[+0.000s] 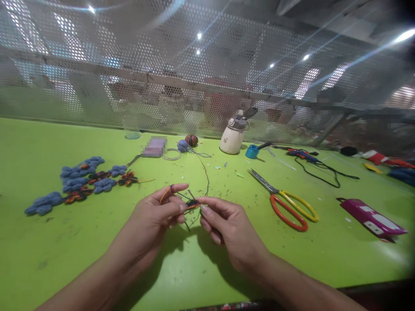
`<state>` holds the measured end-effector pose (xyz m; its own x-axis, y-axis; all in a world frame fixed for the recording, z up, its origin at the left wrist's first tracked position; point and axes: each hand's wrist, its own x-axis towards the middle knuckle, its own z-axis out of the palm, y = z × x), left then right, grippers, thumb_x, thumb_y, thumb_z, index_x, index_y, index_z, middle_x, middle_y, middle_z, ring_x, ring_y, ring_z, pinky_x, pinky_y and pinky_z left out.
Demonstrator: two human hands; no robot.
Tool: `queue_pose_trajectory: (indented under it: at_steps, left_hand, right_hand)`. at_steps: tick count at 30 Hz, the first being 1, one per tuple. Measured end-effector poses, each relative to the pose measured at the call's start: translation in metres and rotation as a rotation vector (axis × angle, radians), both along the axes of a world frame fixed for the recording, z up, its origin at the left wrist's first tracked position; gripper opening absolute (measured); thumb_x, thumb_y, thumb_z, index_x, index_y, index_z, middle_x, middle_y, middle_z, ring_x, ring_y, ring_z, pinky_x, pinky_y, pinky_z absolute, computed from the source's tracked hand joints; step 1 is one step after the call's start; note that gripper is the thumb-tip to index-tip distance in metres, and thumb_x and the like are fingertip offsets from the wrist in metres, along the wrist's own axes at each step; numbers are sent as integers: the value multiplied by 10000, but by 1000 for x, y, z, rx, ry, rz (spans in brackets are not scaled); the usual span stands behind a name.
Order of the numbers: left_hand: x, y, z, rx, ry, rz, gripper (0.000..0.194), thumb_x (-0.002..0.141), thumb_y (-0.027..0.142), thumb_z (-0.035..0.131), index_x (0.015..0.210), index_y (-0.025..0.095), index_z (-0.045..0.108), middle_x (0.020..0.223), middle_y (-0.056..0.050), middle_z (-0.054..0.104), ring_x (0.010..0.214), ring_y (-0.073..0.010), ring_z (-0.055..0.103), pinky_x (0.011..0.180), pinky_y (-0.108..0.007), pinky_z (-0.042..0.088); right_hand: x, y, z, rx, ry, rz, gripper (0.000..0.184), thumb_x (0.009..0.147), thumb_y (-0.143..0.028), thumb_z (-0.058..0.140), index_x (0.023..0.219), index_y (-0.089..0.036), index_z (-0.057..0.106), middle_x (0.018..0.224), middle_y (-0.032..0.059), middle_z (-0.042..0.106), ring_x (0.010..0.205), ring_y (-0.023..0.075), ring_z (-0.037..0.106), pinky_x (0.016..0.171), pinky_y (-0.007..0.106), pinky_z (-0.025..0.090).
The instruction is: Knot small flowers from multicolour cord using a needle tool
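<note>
Between my two hands is a small crocheted piece (193, 203) in dark and orange yarn. My left hand (154, 218) pinches its left side, with yarn looped around the raised index finger. On the piece's right side, my right hand (231, 224) grips a thin crochet hook (201, 210); a bit of green shows at the fingertips, and most of the hook is hidden. A strand of yarn (206, 172) runs back to a variegated yarn ball (191, 140) beside a blue yarn ball (182, 146). Several crocheted flowers (104, 185), blue and dark-orange, lie at the left.
Scissors (275, 191) with orange and yellow handles lie to the right, a magenta case (369, 219) farther over. Behind stand a white bottle (231, 140), a blue pot (252, 151), a glue gun (301, 155) and a lilac pack (154, 147). A perforated screen (181, 65) borders the green table (81, 259).
</note>
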<state>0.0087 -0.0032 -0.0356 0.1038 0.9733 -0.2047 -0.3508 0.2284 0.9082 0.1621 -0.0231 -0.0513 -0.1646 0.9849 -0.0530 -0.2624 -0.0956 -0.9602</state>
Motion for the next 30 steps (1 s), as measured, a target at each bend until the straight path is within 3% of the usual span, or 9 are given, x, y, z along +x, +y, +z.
queue_pose_trajectory:
  at_steps: [10,18,30]
  left_hand:
    - [1,-3,1,-7,-109,-29,339,653,88,707,975,170,639,562,76,553,465,-35,392,461,-144,299]
    - [2,-3,-1,70,51,-84,572,668,172,746,1212,190,570,616,51,577,515,-82,421,505,-205,310]
    - [-2,0,-4,182,145,-62,475,690,236,759,1149,199,642,633,28,615,571,-118,516,558,-242,381]
  right_hand:
    - [-2,1,-3,-56,86,39,263,797,-273,679,1040,-173,686,518,-63,463,436,50,291,388,188,176]
    - [5,4,1,18,-1,31,275,789,-304,673,1024,-162,686,503,-72,454,407,47,308,391,195,197]
    - [9,4,2,78,-80,28,269,826,-320,643,1045,-171,685,517,-66,443,424,55,312,407,202,206]
